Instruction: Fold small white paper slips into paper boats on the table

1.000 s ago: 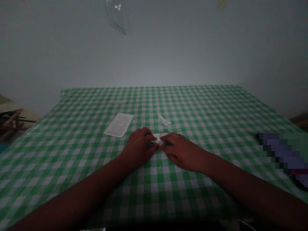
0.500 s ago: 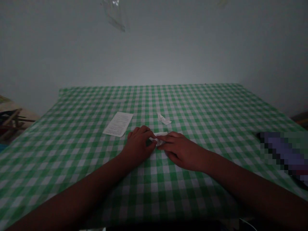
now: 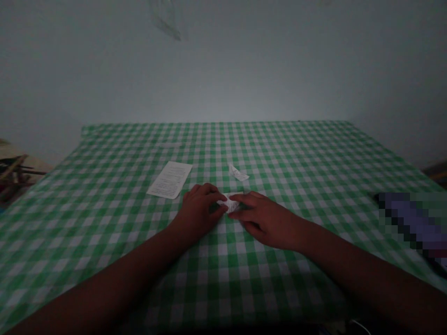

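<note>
A small folded piece of printed paper (image 3: pixel 232 204) lies on the checked tablecloth between my two hands. My left hand (image 3: pixel 200 208) pinches its left side between thumb and index finger, the other fingers curled behind. From the right, my right hand (image 3: pixel 267 217) has its fingertips on the paper, index finger on top and another finger at the near edge. The fingers cover both ends of the paper. Just beyond the hands lies another folded paper piece (image 3: pixel 239 173), tilted and pointed at its ends.
A flat printed sheet (image 3: pixel 170 180) lies left of the hands. On the right side of the table is a dark-edged, pixelated object (image 3: pixel 414 223). The green and white tablecloth (image 3: pixel 279 144) reaches back to a pale wall (image 3: pixel 223 65), where a clear plastic bag (image 3: pixel 165 21) hangs.
My fingers have shifted slightly on the folded paper, so more of its printed middle shows. The view has moved a little; the sheet and the other folded piece stay in place.
</note>
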Demonstrator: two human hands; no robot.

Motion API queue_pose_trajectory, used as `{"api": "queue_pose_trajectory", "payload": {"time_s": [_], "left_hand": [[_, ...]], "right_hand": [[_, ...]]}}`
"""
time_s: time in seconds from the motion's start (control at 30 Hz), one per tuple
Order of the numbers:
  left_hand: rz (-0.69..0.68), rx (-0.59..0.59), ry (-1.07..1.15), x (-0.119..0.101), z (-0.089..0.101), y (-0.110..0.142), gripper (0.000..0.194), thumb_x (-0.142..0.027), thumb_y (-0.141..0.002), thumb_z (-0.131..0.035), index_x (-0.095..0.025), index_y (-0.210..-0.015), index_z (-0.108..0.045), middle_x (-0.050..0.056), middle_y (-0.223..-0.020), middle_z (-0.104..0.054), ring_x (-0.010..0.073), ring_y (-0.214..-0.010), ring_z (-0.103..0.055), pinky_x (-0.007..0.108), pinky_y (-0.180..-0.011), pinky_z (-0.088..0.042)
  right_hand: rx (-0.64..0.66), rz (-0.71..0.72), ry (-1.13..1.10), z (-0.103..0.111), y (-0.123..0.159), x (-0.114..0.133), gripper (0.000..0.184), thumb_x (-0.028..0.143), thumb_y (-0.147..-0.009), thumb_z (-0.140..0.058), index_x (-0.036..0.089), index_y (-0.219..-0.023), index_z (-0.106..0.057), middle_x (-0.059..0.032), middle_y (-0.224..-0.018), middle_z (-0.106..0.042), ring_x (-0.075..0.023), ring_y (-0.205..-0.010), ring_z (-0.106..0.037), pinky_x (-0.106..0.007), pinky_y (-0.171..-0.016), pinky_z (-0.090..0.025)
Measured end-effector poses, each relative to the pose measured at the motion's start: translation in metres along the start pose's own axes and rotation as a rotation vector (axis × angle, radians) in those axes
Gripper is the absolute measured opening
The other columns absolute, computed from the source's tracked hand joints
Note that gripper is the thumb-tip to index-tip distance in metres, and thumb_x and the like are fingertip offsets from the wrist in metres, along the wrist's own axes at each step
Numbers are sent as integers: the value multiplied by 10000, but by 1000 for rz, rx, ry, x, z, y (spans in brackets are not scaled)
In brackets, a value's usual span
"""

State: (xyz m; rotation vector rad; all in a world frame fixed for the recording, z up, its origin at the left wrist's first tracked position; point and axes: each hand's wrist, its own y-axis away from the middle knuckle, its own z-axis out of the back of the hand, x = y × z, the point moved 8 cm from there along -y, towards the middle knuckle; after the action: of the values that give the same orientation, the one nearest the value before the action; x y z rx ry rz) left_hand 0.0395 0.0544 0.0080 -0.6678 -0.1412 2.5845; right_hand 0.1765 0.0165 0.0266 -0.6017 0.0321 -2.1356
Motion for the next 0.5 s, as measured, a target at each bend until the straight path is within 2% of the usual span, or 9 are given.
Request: {"api": "queue_pose_trajectory", "payload": {"time_s": [0.13, 0.5], "left_hand": [[-2, -5, -10, -1, 1, 0, 157, -289, -866, -691, -275, -1017, -731, 30, -1081, -651, 238, -1012, -569, 432, -902, -448], [-18, -4, -19, 1, -2, -1, 158, -307, -875, -691, -279, -1018, -752, 33, -1085, -655, 240, -1019, -572, 436, -896, -459]], "right_hand": [[35, 3, 37, -3, -1, 1, 331, 124, -928, -527, 208, -1209, -682, -106, -1384, -600, -236, -1249, -552, -459, -1067, -430], [25, 25, 19, -2, -1, 3, 358, 123, -927, -525, 194, -1257, -645, -104, -1391, -600, -223, -1309, -510, -441, -1100, -402]]}}
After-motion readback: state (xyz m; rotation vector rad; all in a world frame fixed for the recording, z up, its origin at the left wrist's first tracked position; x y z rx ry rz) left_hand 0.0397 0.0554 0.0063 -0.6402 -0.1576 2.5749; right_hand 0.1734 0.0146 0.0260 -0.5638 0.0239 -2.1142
